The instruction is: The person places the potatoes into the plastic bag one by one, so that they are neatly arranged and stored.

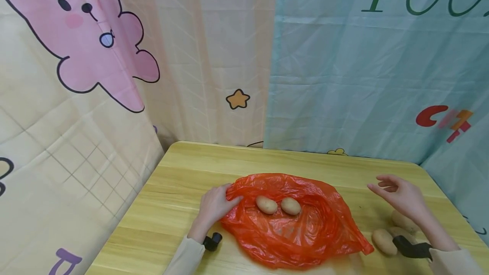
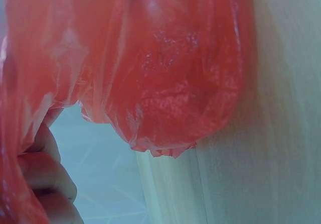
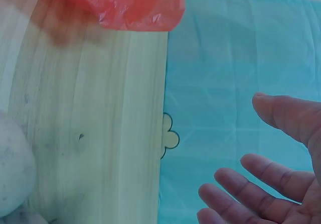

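Note:
A crumpled red plastic bag point(image 1: 305, 232) lies spread on the table with its mouth facing up. Two potatoes, a left one point(image 1: 266, 205) and a right one point(image 1: 291, 206), sit side by side in it. My left hand point(image 1: 217, 203) grips the bag's left edge, thumb over the rim; in the left wrist view its curled fingers point(image 2: 50, 184) show behind the film. To the right, my right hand point(image 1: 406, 196) hovers above the table with nothing in it, fingers apart and loosely bent. Beneath that forearm lie several more potatoes point(image 1: 383, 242), partly hidden by the wrist and its black strap.
The wooden table point(image 1: 198, 160) has its back edge against printed curtains point(image 1: 324, 75). Another curtain point(image 1: 114, 173) hangs along the left side. A black wrist camera mount point(image 1: 212, 241) sticks out beside the left wrist, close to the bag.

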{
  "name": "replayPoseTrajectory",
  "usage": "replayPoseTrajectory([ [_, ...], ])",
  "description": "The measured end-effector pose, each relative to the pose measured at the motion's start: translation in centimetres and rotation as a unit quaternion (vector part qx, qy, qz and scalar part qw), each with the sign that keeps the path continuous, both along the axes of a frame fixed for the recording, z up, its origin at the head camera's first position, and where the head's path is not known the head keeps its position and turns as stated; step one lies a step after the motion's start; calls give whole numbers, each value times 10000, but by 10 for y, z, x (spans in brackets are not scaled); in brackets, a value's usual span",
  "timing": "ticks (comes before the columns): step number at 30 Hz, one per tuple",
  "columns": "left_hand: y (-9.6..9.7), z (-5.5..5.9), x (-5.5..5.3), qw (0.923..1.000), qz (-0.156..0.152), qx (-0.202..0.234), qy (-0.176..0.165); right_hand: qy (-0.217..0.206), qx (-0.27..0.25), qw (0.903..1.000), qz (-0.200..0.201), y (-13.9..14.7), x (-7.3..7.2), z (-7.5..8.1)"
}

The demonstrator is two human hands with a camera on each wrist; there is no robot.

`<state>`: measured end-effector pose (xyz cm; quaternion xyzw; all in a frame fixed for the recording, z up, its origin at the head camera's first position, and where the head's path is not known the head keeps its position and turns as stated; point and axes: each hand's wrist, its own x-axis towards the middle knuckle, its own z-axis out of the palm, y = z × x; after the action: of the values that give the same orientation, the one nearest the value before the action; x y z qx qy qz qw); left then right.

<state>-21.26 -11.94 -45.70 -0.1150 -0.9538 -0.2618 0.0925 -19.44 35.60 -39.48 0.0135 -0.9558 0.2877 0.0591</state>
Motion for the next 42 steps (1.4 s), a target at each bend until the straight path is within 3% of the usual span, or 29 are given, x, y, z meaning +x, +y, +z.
replayPoseTrajectory([
  [15,1,1,0,10000,16,-7,-54,-62,294,9991,-291,27,-2,-15],
  [19,1,1,-1,10000,-3,17,-49,-244,329,9985,-371,35,-2,-19],
  [28,0,0,-1,10000,24,-2,-27,-1049,404,9930,-363,55,-3,-30],
  [36,0,0,-1,10000,30,-12,-35,-1852,120,9823,-259,65,-2,-40],
  [42,0,0,0,10000,39,23,-65,-1936,112,9807,-247,67,0,-47],
])
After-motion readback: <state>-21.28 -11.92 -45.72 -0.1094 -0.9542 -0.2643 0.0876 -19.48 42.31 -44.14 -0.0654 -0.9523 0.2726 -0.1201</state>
